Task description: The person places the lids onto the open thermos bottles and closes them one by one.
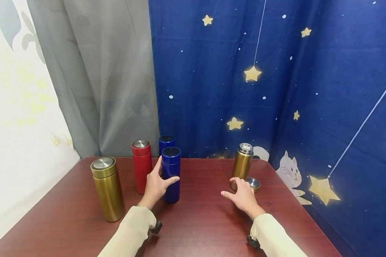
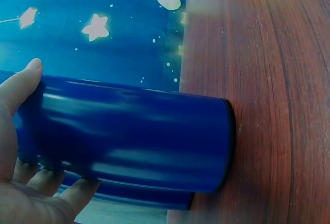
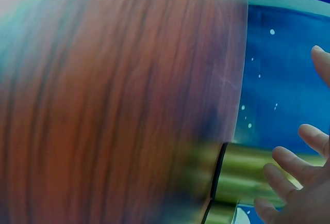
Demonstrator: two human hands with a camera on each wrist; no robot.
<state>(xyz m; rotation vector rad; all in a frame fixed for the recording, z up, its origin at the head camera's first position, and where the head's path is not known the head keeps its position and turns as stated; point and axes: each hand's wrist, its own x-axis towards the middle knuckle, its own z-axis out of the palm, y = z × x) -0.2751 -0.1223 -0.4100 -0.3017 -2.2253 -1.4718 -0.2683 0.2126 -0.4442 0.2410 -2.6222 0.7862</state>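
A blue thermos bottle [image 1: 171, 178] stands upright on the table, its lid on. My left hand [image 1: 158, 184] is at its side, the thumb reaching across the front and the fingers along the left edge. In the left wrist view, thumb and fingers spread on either side of the blue body; firm contact cannot be made out. My right hand [image 1: 242, 196], fingers apart and holding nothing, is just in front of an uncapped gold thermos [image 1: 242, 164]. That bottle's gold lid [image 1: 253, 184] lies on the table beside it.
Left of my left hand stand a red thermos [image 1: 142, 167] and a capped gold thermos [image 1: 108, 191]. A second blue thermos [image 1: 166, 140] is partly hidden behind the first. The reddish-brown table [image 1: 199, 228] ends at a starry blue curtain [image 1: 212, 71].
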